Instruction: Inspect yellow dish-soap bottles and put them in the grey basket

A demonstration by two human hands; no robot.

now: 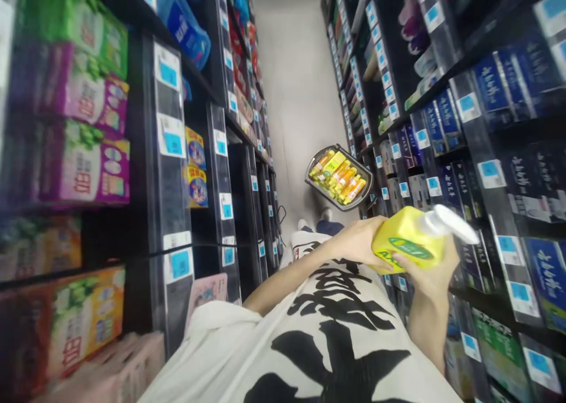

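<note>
A yellow pump bottle (400,232) with a green oval label and a white pump head is held in front of my body at the right. My left hand (360,241) is closed around its lower end. My right hand (427,273) grips it near the pump end, with the thumb across the front. The bottle is tilted, its white nozzle pointing to the right. Beyond my feet, a dark basket (312,182) stands on the floor, filled with several yellow and orange bottles or packs.
Dark shelves with blue and white price tags line both sides of a narrow aisle. Purple boxed packs (88,164) and a blue bottle (183,22) are on the left. Dark blue boxes (508,87) fill shelves on the right. The grey floor (289,78) runs ahead between them.
</note>
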